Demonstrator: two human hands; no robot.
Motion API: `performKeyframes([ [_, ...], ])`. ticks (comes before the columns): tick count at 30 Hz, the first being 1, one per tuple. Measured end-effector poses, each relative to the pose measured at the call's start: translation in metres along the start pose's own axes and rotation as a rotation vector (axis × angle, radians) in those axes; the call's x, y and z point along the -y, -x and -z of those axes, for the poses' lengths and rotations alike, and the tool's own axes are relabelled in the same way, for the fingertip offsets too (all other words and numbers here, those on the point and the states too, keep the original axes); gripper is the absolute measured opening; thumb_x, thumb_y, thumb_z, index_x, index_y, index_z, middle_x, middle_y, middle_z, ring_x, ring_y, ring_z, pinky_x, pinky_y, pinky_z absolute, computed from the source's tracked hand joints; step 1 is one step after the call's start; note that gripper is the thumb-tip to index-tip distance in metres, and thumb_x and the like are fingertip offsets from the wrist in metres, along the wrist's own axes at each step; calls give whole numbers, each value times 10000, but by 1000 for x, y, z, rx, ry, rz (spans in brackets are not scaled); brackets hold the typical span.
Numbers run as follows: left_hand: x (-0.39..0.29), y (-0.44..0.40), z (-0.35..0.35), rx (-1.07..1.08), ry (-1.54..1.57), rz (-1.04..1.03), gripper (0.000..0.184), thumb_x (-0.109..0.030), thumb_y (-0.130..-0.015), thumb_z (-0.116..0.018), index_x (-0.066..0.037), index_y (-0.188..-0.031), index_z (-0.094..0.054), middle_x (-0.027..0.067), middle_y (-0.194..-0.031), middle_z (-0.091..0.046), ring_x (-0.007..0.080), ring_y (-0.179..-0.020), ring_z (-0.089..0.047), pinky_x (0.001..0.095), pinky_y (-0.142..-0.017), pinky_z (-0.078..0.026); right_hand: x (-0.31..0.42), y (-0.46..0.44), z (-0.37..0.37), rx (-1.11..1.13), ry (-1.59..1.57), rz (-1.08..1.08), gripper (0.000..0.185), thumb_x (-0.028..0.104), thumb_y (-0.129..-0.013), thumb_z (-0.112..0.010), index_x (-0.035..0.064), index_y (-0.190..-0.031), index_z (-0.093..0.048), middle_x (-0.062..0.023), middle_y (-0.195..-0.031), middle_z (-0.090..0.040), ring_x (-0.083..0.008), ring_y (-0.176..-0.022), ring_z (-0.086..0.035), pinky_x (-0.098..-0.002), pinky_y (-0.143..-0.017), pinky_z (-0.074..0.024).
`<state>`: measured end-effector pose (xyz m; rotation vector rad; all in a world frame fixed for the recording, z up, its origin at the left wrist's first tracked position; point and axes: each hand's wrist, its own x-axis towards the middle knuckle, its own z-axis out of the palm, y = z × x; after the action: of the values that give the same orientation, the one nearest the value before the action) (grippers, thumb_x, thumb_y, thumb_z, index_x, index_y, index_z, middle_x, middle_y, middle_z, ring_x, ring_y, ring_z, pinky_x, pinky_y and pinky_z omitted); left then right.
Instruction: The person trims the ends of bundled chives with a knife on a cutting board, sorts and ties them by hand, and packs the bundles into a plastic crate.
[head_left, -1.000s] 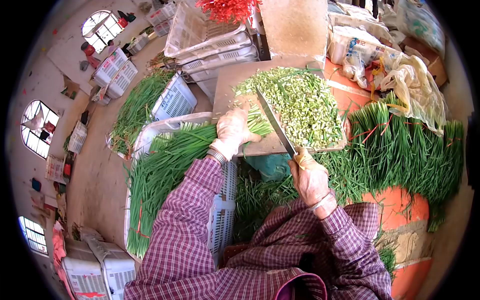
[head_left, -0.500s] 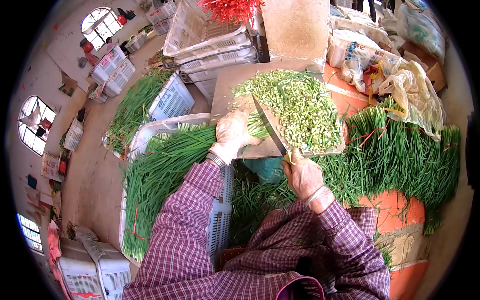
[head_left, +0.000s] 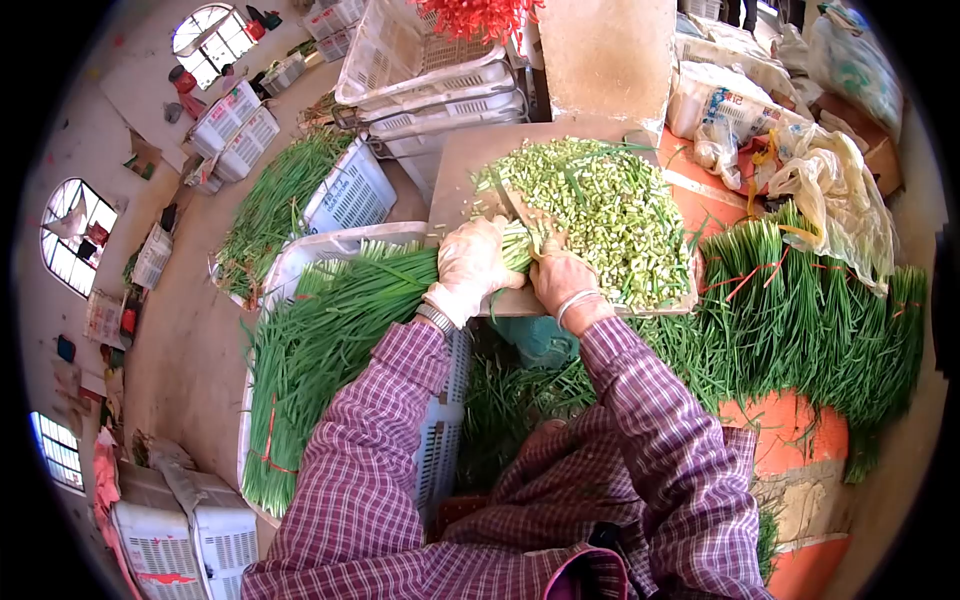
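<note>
Head view: L hand [head_left: 472, 258] clamps the green stalks [head_left: 350, 300], which run from the board [head_left: 462, 165] back over the crate [head_left: 340, 240] (prob. so their length is supported); R hand [head_left: 563, 277], closed round the knife [head_left: 516, 205], is just beside it, w/ chopped bits [head_left: 620, 222] to the R.

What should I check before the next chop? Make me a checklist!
1. Left hand holding the green bunch: ok, its grip is closed around it.
2. Right hand holding the knife: ok.
3. Knife well away from the left hand: not ok, they look very close.
4. Exact gap between them: cannot tell from this view.
5. Right side of the board clear: not ok, chopped pieces cover much of it.
6. Bunch's leafy part supported: ok, it lies over the crate.
</note>
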<state>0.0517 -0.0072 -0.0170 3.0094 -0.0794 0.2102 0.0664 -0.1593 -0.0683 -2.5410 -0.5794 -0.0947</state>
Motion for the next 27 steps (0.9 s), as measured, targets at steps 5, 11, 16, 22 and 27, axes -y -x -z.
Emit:
performKeyframes([
  [5,-2,1,7,79,-23,59,963,-513,-507,-894,-96,-1316,-577,178,-1058,-699,352,-971,-698,432,-842,-556,-30,8,13,28,235,-48,291,229,-1003,-509,-5,-1174,-539,-191,-830,-710,-316,-734,-711,-450,-663,-565],
  [11,4,16,6,-41,9,-45,1290,-527,-534,-909,-48,-1552,-278,206,-1511,-403,365,-1381,-409,458,-1143,-352,-65,-13,41,-147,300,61,285,279,-886,-700,61,-1036,-595,-195,-899,-686,-378,-791,-692,-476,-663,-541],
  [16,-16,117,35,-445,556,-36,827,-434,-762,-835,-62,-1422,-501,199,-1410,-516,356,-1324,-469,466,-1131,-361,-4,-11,90,-169,402,193,716,380,-738,-835,92,-1335,-565,-143,-1138,-626,-312,-1055,-614,-431,-863,-509],
  [22,-50,194,-39,-204,1488,349,492,-211,-857,-808,-24,-1273,-622,120,-1186,-677,201,-1110,-636,338,-958,-513,75,-29,3,-159,532,741,908,498,-732,-814,137,-1474,-434,-119,-1261,-586,-291,-1217,-545,-513,-1108,-373],
  [27,-36,207,-50,-22,1710,423,661,-224,-943,-718,24,-1474,-412,180,-1404,-543,217,-1311,-509,343,-1090,-433,86,-32,9,-53,263,778,773,549,-678,-815,124,-1281,-584,-127,-862,-613,-295,-835,-650,-402,-776,-520],
])
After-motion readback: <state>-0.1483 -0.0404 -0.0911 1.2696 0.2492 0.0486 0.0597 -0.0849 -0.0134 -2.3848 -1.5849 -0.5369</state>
